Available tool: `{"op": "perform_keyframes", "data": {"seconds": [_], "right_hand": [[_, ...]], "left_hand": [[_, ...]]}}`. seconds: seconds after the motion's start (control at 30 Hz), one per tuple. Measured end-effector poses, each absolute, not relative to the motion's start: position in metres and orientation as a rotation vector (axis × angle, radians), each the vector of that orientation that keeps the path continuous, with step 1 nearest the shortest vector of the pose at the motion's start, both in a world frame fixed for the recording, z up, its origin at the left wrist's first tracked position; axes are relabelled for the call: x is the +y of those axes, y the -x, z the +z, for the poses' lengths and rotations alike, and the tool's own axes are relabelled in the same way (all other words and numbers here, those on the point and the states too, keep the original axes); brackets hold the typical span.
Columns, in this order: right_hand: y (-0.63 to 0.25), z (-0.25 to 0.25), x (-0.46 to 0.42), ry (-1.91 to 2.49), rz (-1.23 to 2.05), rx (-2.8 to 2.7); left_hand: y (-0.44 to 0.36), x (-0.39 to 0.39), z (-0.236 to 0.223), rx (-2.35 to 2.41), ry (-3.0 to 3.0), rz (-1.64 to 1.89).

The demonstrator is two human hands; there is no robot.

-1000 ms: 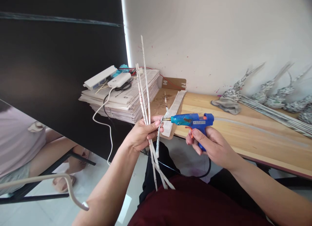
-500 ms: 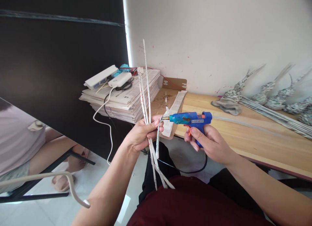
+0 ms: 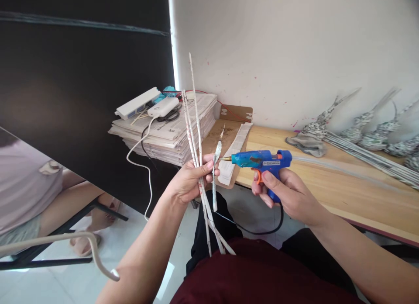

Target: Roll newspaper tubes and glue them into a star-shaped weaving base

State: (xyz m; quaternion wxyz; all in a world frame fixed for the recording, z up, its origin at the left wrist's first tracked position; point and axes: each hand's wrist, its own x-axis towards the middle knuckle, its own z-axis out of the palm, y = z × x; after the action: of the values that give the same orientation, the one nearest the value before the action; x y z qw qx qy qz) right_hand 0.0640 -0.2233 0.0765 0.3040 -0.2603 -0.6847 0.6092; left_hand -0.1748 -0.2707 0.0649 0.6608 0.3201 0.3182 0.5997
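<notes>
My left hand (image 3: 191, 179) is closed round a bundle of thin rolled newspaper sticks (image 3: 193, 107) that stand upright and reach down to my lap. A shorter paper strip (image 3: 215, 173) hangs by the fingertips. My right hand (image 3: 288, 192) grips a blue hot glue gun (image 3: 262, 160) with a finger on its orange trigger. The gun's metal nozzle points left and almost touches the short strip. A clear glue stick juts out of the gun's back, and a black cord (image 3: 258, 229) loops down below it.
A wooden table (image 3: 343, 186) runs along the white wall, with rolled paper sticks and woven paper pieces (image 3: 360, 133) at its back. A newspaper stack (image 3: 170, 131) carries a white power strip (image 3: 137, 104) and a charger. A seated person (image 3: 36, 190) is at left.
The short paper strip has swung from slanted to nearly upright by my left fingertips. The glue gun has shifted slightly right, its nozzle still at the strip.
</notes>
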Motion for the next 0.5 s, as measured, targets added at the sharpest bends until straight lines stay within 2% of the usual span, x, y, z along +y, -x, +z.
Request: {"op": "perform_keyframes", "data": {"seconds": [0.23,0.5], "right_hand": [[-0.058,0.078,-0.218,0.731,1.779,-1.783],[-0.046,0.087,-0.208,0.784,1.768,-1.624]], "left_hand": [[0.180,-0.268,0.070,0.803,-0.767,1.371],[0.189,-0.273,0.067,0.810,-0.813,1.396]]}}
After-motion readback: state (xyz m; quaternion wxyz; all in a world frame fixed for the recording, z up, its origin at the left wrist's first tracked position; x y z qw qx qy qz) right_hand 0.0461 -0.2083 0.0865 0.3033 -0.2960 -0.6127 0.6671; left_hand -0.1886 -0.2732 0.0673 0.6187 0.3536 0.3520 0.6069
